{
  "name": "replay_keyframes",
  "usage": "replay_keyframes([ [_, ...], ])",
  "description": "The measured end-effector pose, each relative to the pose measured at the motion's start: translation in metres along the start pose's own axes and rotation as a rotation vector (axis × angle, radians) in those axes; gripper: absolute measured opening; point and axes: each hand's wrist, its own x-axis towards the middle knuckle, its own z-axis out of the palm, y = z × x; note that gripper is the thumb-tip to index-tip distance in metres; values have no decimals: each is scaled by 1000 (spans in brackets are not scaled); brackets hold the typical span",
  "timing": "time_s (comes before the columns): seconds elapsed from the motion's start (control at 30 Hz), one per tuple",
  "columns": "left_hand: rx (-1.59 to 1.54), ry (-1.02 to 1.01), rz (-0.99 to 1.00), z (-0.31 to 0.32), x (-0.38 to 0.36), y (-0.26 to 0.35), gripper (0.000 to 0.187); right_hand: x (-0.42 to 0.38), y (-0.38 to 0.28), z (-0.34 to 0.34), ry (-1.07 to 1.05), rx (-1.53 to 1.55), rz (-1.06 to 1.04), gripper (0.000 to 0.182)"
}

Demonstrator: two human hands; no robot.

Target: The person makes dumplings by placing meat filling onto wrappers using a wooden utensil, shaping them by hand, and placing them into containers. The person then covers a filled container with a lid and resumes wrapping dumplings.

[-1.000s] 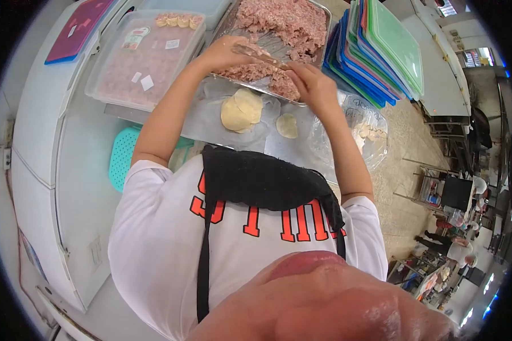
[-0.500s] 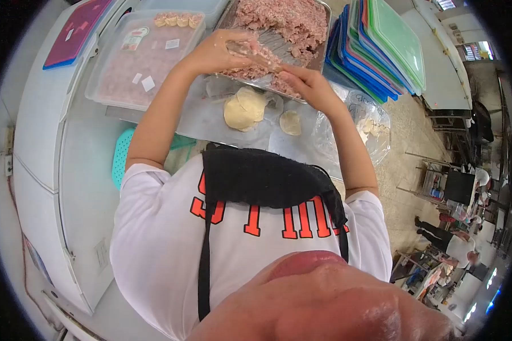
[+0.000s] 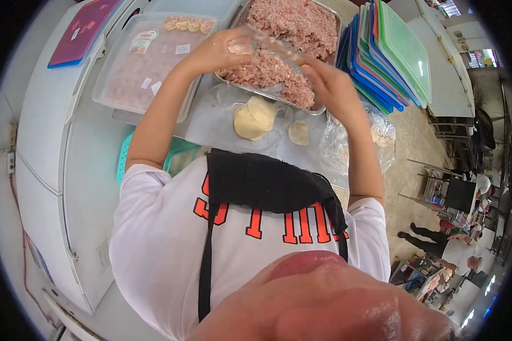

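Over the metal tray [image 3: 338,28] of minced meat [image 3: 293,23], my left hand [image 3: 224,50] is raised with fingers curled round a dumpling [image 3: 242,45], its pink filling showing. Opposite it, my right hand [image 3: 331,85] grips a thin flat spreader [image 3: 281,50], smeared by motion and pointing toward the left hand. The tool's exact shape cannot be made out. Below the tray lie a stack of round, pale yellow dumpling wrappers [image 3: 254,118] and a single wrapper [image 3: 299,133].
A translucent lidded box [image 3: 139,71] stands left, with a row of finished dumplings [image 3: 189,24] at its far edge. Colored plastic lids [image 3: 381,57] are piled right of the tray. A plastic bag [image 3: 347,133] lies near my right forearm. Another person [image 3: 449,250] stands in the background.
My right hand has shifted right and slightly down, drawing the spreader away from the left hand. My left hand stays raised at the tray's edge. The whole view has shifted slightly.
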Motion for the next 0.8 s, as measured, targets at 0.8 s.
replay_keyframes([
  [0.8, 659, 308, -643, -155, -26, -229, 75, -50, 75, 58, -46, 489, 604, 34],
])
